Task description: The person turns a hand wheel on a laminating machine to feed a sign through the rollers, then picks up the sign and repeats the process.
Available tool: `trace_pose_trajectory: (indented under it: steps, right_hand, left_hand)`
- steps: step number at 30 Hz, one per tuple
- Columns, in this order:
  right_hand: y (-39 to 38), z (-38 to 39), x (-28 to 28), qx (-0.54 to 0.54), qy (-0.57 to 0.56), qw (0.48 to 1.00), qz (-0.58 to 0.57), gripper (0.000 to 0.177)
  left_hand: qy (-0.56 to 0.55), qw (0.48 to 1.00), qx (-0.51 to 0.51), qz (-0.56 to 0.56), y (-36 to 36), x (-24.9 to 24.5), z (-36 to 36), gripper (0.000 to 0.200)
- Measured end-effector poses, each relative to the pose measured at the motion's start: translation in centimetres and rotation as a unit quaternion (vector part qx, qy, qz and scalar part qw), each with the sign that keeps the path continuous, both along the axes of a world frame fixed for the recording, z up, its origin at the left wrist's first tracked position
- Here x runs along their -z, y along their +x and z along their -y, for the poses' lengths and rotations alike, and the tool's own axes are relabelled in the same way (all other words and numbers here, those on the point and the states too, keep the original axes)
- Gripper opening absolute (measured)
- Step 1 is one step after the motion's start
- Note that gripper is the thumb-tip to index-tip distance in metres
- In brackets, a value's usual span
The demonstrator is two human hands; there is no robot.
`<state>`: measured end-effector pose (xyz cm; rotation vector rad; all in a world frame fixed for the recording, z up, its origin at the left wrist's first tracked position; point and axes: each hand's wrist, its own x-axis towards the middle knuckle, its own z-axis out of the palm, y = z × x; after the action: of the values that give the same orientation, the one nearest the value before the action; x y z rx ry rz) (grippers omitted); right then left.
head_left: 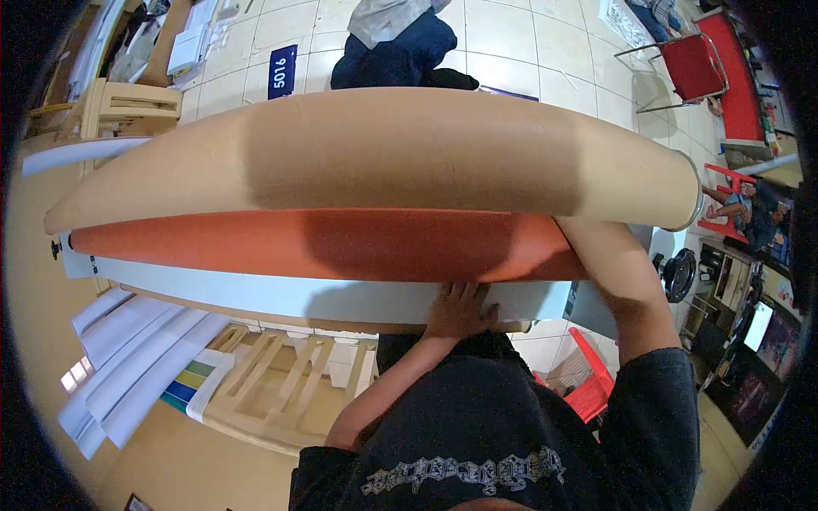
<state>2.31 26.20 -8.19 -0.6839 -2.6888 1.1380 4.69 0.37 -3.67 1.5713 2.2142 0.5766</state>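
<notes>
A long tan roll point(409, 153) spans the view, its round end at the right. Below it lies a long orange-red roll point(409, 245), beside a pale grey-white bar point(256, 288) of what looks like a machine. My left hand point(462, 312) rests flat on this bar, fingers spread and tips close to the orange-red roll's lower edge. From the right, my right forearm reaches up over the bar to the tan roll; the hand itself is hidden behind that roll.
A person in dark clothing point(396, 51) is beyond the rolls. White rolls point(145, 362) and a wooden rack point(273, 387) stand at lower left. A black handwheel point(679, 275) is at the bar's right end, near red chairs point(588, 383).
</notes>
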Motion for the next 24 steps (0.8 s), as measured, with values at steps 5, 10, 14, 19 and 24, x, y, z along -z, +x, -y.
trace_pose_trajectory:
  steps: [5,10,14,19,24]
  right_hand:
    - [0.5,-0.8,1.4,-0.008,-0.006,0.999,0.042,0.052]
    - [2.2,-0.8,2.8,-0.014,-0.02,0.996,0.087,0.052]
    - [2.9,-1.2,3.3,-0.019,-0.023,0.993,0.118,0.051]
    - [3.7,-1.2,3.8,-0.028,-0.03,0.987,0.157,0.051]
    - [4.7,-1.1,3.8,-0.033,-0.031,0.979,0.197,0.05]
  left_hand:
    - [0.003,1.0,-0.014,0.006,0.3,0.4,0.0,0.056]
    - [0.022,1.0,-0.018,-0.012,0.4,0.4,0.2,0.055]
    - [0.032,0.999,-0.015,-0.005,0.3,0.7,0.1,0.054]
    - [0.041,0.999,-0.023,-0.025,0.4,0.5,0.0,0.052]
    - [-0.02,0.999,-0.024,0.012,0.6,0.2,0.1,0.052]
